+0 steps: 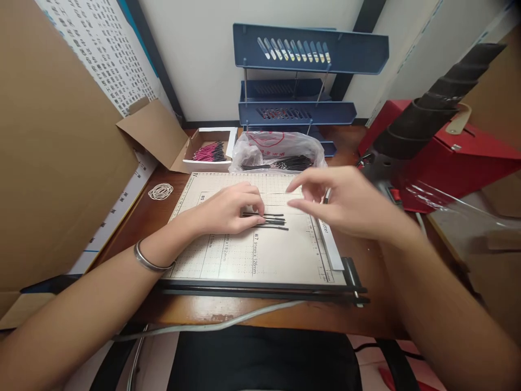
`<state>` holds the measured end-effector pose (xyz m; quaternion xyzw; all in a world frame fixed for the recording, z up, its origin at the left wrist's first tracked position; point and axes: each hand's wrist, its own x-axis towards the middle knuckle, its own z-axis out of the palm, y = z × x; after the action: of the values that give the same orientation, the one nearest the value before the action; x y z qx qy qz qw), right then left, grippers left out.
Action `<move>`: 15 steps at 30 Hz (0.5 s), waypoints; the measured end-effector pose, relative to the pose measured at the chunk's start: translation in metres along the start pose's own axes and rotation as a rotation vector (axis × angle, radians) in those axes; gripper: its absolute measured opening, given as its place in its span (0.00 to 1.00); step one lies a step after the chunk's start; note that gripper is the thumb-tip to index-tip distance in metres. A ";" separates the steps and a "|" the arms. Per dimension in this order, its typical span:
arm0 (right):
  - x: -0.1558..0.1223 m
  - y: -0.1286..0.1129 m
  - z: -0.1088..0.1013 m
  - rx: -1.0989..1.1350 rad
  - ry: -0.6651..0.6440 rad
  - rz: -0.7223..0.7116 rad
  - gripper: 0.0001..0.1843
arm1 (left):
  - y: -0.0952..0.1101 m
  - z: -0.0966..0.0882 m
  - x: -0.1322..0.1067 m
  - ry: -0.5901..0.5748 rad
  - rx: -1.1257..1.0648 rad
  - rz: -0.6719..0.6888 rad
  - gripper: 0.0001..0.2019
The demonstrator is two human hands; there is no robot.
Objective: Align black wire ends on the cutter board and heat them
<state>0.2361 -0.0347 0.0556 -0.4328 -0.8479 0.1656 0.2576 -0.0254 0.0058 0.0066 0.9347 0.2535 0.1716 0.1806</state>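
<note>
My left hand (230,209) lies on a white paper cutter board (260,255), fingers curled and pressing down a small bundle of thin black sticks (272,220). My right hand (337,201) hovers just right of the bundle, above the board. Its thumb and fingers are apart and nothing shows between them. A metal bracelet (148,262) sits on my left wrist.
A clear plastic bag (277,151) with more black sticks lies behind the board. A small white box (211,152) holds pink-tipped sticks. Rubber bands (160,191) lie at left. Blue stacked trays (301,81) stand at the back, a red box (448,152) at right.
</note>
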 end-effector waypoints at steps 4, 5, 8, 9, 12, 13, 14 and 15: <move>0.006 0.009 0.026 -0.065 -0.203 0.073 0.08 | -0.001 0.001 0.000 -0.012 0.011 0.007 0.06; 0.005 0.010 0.030 -0.068 -0.222 0.089 0.09 | -0.001 0.002 0.000 -0.014 0.011 0.013 0.06; -0.001 0.013 0.036 -0.070 -0.240 0.114 0.10 | 0.000 0.002 0.001 -0.026 0.004 0.028 0.06; -0.003 0.014 0.037 -0.069 -0.239 0.119 0.11 | 0.000 0.002 0.001 -0.031 0.000 0.032 0.06; -0.008 0.013 0.040 -0.072 -0.241 0.130 0.11 | 0.001 0.002 0.002 -0.033 -0.006 0.031 0.07; -0.009 0.012 0.042 -0.080 -0.240 0.135 0.11 | 0.001 0.002 0.002 -0.032 -0.007 0.029 0.07; -0.009 0.011 0.043 -0.090 -0.238 0.140 0.11 | 0.001 0.002 0.002 -0.031 -0.008 0.028 0.07; -0.010 0.011 0.044 -0.097 -0.234 0.143 0.11 | 0.001 0.002 0.002 -0.031 -0.008 0.026 0.07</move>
<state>0.2224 -0.0390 0.0116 -0.4819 -0.8460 0.1918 0.1234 -0.0224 0.0053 0.0058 0.9397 0.2377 0.1607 0.1860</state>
